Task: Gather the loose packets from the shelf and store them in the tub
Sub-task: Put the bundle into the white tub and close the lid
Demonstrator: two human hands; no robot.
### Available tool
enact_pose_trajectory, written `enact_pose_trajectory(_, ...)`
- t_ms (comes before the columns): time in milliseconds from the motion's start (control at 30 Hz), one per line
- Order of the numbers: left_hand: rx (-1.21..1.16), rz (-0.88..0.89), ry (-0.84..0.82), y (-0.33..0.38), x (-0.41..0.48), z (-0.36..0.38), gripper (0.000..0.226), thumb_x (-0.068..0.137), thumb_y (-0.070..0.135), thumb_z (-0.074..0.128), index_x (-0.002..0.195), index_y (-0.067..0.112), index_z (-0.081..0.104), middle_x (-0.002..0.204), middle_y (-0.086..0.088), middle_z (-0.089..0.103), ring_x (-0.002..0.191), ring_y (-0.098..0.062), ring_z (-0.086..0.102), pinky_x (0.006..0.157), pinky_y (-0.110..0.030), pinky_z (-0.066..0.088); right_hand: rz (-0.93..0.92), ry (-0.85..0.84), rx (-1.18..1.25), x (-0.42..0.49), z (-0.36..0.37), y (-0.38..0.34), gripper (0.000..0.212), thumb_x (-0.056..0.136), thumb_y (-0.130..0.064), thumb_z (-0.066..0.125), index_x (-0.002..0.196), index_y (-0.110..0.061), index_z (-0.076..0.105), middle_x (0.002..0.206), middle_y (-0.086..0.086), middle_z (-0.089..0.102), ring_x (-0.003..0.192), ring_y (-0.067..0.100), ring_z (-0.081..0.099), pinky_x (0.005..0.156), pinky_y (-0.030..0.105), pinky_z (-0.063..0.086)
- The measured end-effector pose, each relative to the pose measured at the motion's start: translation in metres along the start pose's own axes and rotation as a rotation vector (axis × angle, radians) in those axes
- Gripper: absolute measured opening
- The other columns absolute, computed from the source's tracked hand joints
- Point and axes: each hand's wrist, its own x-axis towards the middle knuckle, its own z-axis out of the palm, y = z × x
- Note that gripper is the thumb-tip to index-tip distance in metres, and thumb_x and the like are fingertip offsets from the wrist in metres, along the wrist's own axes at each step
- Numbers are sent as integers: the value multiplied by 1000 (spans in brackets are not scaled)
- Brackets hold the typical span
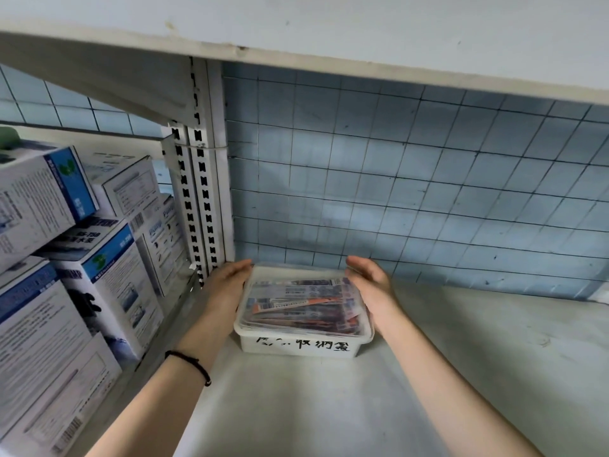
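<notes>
A white plastic tub with black handwriting on its front stands on the shelf near the back left corner. A clear lid covers it, and several orange, blue and white packets lie stacked inside. My left hand lies flat against the tub's left side, fingers straight and pointing to the back. My right hand lies along the tub's right side, fingers straight, its tips at the far right corner of the lid. A black cord band circles my left wrist.
The white shelf board stretches to the right and front of the tub. A wire grid over blue tiles forms the back. A slotted white upright stands left of the tub, with stacked white-and-blue boxes beyond it. Another shelf hangs overhead.
</notes>
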Motion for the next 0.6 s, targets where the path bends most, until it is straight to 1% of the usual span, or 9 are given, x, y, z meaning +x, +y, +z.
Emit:
enact_pose_trajectory(67,-19,-15,5,-1,3,-2,19,88,11,59,90,27,70,103,-3,68,83,-26,65,62,-35,55,73,38,-28,4,1,0,23,87,-5,62,109,-9,65,111,13,68,90,24,65,82,34,54)
enact_pose_trajectory(133,-63,-45,-25,1,5,-3,25,85,7,54,97,21,71,101,-4,69,82,-22,64,65,-33,52,169,62,-6,4,0,-1,12,86,-8,64,98,-5,66,93,16,70,70,22,64,65,27,55)
enact_pose_trajectory(200,-114,-121,-77,6,2,-2,21,85,18,54,99,15,70,88,-5,69,74,-22,61,59,-31,47,245,53,15,3,-2,-5,9,85,-12,67,88,-4,65,66,7,70,51,17,63,44,18,50)
enact_pose_trajectory(233,-107,-150,-87,9,2,-1,20,85,24,57,96,14,70,82,-5,68,70,-23,60,58,-30,46,267,42,16,3,-2,-7,11,84,-14,68,86,-4,65,57,4,68,44,15,62,40,17,48)
enact_pose_trajectory(267,-77,-155,-79,11,3,1,19,84,27,60,92,12,70,77,-6,66,66,-23,59,59,-30,46,282,26,8,4,-2,-8,14,83,-15,70,86,-3,65,53,2,68,42,13,62,40,17,47)
enact_pose_trajectory(333,11,-100,-40,11,6,3,16,84,29,66,87,14,68,74,-6,66,64,-23,59,62,-33,50,302,1,-35,6,-2,-10,19,81,-18,73,88,-2,66,56,3,69,44,15,64,41,18,48)
enact_pose_trajectory(433,40,-23,-21,7,10,3,17,81,25,72,96,16,69,86,-7,69,73,-25,64,71,-37,55,322,-16,-82,6,1,-14,25,80,-22,74,92,-1,66,55,2,69,43,15,64,40,17,46)
enact_pose_trajectory(500,6,-21,-36,6,10,2,20,81,19,72,99,12,69,88,-9,69,74,-25,64,69,-37,55,329,-13,-104,5,2,-15,28,83,-26,70,96,-1,66,58,4,69,46,17,64,40,17,46)
enact_pose_trajectory(600,-19,-16,-60,8,9,1,16,83,14,70,97,9,68,81,-8,67,68,-22,62,59,-31,52,334,-9,-151,4,1,-15,33,92,-34,57,97,-3,68,63,7,68,53,21,63,52,22,50)
